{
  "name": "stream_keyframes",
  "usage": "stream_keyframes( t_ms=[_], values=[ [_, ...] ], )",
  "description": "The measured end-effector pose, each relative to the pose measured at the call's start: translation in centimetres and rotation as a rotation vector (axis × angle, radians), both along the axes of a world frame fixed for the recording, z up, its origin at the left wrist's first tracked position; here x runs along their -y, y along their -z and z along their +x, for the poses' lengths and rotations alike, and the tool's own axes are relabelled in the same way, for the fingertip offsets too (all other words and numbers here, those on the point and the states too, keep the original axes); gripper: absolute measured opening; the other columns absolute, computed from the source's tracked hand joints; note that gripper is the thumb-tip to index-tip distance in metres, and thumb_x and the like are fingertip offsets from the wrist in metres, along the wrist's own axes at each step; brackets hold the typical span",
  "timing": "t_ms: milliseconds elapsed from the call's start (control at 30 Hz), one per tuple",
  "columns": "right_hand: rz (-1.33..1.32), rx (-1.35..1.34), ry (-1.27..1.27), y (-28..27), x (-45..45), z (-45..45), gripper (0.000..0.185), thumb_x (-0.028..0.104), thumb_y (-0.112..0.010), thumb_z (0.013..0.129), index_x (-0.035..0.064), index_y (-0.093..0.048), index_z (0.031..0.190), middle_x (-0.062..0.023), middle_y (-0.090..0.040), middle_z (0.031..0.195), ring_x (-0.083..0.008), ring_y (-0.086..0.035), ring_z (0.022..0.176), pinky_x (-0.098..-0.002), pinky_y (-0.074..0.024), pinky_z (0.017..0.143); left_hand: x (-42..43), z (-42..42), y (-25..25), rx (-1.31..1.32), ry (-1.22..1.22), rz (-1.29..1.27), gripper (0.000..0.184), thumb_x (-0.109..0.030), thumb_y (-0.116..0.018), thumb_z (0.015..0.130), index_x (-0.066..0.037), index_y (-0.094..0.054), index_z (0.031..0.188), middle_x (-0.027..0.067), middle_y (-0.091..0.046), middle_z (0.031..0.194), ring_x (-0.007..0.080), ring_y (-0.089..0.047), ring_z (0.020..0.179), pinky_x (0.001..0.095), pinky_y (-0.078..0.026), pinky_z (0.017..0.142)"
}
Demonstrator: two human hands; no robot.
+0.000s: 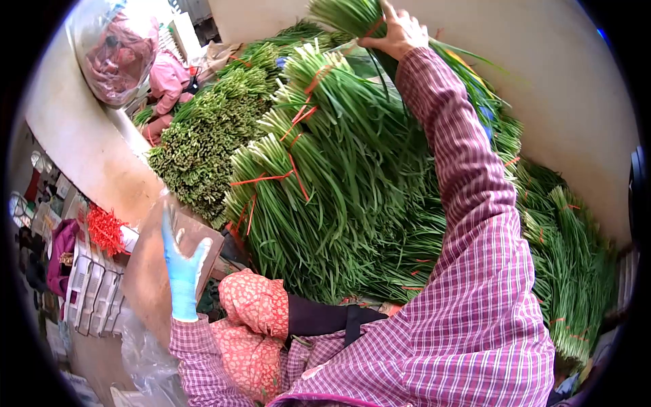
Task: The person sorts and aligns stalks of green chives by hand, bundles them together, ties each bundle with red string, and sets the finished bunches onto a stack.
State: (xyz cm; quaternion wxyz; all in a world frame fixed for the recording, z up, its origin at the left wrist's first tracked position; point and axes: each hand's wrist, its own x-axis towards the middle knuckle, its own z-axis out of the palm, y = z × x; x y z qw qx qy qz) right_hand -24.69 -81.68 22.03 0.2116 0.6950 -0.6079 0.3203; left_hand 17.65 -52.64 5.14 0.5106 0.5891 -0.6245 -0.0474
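My right hand [401, 32], bare, reaches up to the top of the pile and grips a bunch of garlic chives [342, 15] tied with a red string. Below it lies a big heap of tied chive bunches [339, 163], pale stem ends toward the upper left, green leaves spread to the right. My left hand [182, 261] wears a light blue and white glove. Its fingers are spread over a brown board [146, 278] beside my knee, with nothing in them. Whether the glove touches the board I cannot tell.
A pile of green stalks [210, 129] lies at the upper left. Red ties [105, 229] hang near white plastic crates [95, 288]. A person in pink [169, 85] sits behind, near a clear plastic bag [119, 57]. More bunches [573, 271] lie along the right wall.
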Motion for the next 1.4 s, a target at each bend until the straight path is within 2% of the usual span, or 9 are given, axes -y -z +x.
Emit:
stream_keyframes(
  t_ms=[200, 300, 433, 500, 633, 800, 1000, 1133, 1400],
  values=[
    [0.498, 0.209, 0.035, 13.4, 10.7, 0.6, 0.081, 0.069, -0.052, 0.080, 0.0294, -0.028, 0.146, -0.0145, -0.036, 0.145, -0.0352, -0.034, 0.133, -0.0597, -0.0260, 0.105, -7.2, 6.5, 3.2, -0.033, -0.188, 0.266, 0.087, -0.002, -0.074, 0.072, -0.003, -0.027, 0.145, 0.0163, -0.041, 0.142, 0.0257, -0.041, 0.130, 0.0362, -0.033, 0.107],
    [0.210, 0.097, -0.046, 15.9, 7.9, 1.9, 0.068, 0.064, -0.043, 0.088, 0.0239, -0.037, 0.142, -0.0115, -0.045, 0.139, -0.0327, -0.039, 0.129, -0.0583, -0.0310, 0.100, -13.1, 8.8, 4.6, 0.004, -0.328, 0.453, 0.080, -0.003, -0.074, 0.073, -0.002, -0.034, 0.142, 0.0172, -0.048, 0.135, 0.0255, -0.047, 0.125, 0.0344, -0.036, 0.104],
    [-0.327, 0.089, -0.688, 15.7, -4.3, 9.8, 0.038, 0.019, -0.066, 0.084, 0.0096, -0.057, 0.120, -0.0121, -0.061, 0.117, -0.0301, -0.056, 0.109, -0.0383, -0.0433, 0.093, -18.1, 7.7, 6.0, -0.036, -0.481, 0.644, 0.066, -0.006, -0.072, 0.074, -0.003, -0.046, 0.135, 0.0170, -0.059, 0.122, 0.0252, -0.055, 0.116, 0.0347, -0.040, 0.100],
    [-0.022, 0.311, -1.016, 18.6, -9.6, 15.0, 0.036, 0.001, -0.067, 0.079, 0.0070, -0.059, 0.113, -0.0112, -0.064, 0.109, -0.0286, -0.061, 0.100, -0.0357, -0.0492, 0.085, -19.7, 7.0, 6.7, -0.086, -0.540, 0.685, 0.063, -0.007, -0.071, 0.075, -0.003, -0.048, 0.134, 0.0166, -0.059, 0.122, 0.0250, -0.055, 0.115, 0.0348, -0.041, 0.099],
    [0.754, 0.483, -1.267, 29.8, -15.5, 25.7, 0.021, 0.013, -0.057, 0.089, 0.0048, -0.061, 0.108, -0.0128, -0.066, 0.101, -0.0270, -0.066, 0.091, -0.0353, -0.0525, 0.082, -21.7, 4.3, 7.2, 0.123, -0.660, 0.631, 0.044, -0.009, -0.069, 0.077, -0.002, -0.059, 0.120, 0.0149, -0.062, 0.114, 0.0287, -0.056, 0.110, 0.0398, -0.039, 0.101],
    [1.495, 0.444, -1.044, 47.2, -17.8, 36.8, 0.038, 0.023, -0.052, 0.089, -0.0006, -0.059, 0.118, -0.0159, -0.068, 0.102, -0.0251, -0.067, 0.091, -0.0339, -0.0517, 0.084, -23.4, 3.4, 9.1, 0.167, -0.749, 0.575, 0.037, -0.004, -0.066, 0.080, 0.001, -0.059, 0.117, 0.0126, -0.063, 0.113, 0.0238, -0.058, 0.108, 0.0360, -0.042, 0.097],
    [1.562, 0.649, -0.474, 61.0, -20.4, 40.9, 0.061, 0.026, -0.058, 0.088, -0.0038, -0.036, 0.137, -0.0203, -0.066, 0.104, -0.0291, -0.069, 0.078, -0.0372, -0.0555, 0.070, -24.4, 2.3, 9.3, -0.028, -0.852, 0.539, 0.034, -0.005, -0.066, 0.081, 0.002, -0.061, 0.114, 0.0128, -0.064, 0.112, 0.0231, -0.059, 0.105, 0.0346, -0.042, 0.096],
    [1.597, 0.634, -0.371, 65.0, -19.2, 42.6, 0.062, 0.040, -0.068, 0.080, -0.0080, -0.052, 0.116, -0.0279, -0.063, 0.106, -0.0410, -0.060, 0.103, -0.0446, -0.0473, 0.088, -23.9, 1.7, 8.8, -0.079, -0.881, 0.499, 0.030, -0.003, -0.064, 0.075, 0.001, -0.063, 0.105, 0.0151, -0.065, 0.106, 0.0303, -0.059, 0.103, 0.0408, -0.042, 0.095],
    [1.974, 0.829, -0.597, 60.0, -21.5, 40.9, 0.045, 0.031, -0.066, 0.086, -0.0092, -0.064, 0.104, -0.0085, -0.067, 0.076, -0.0154, -0.059, 0.061, -0.0302, -0.0454, 0.056, -24.9, 0.4, 8.5, -0.058, -0.895, 0.507, 0.030, -0.010, -0.064, 0.075, 0.000, -0.063, 0.103, 0.0165, -0.064, 0.105, 0.0325, -0.058, 0.104, 0.0426, -0.042, 0.095]
  ],
)
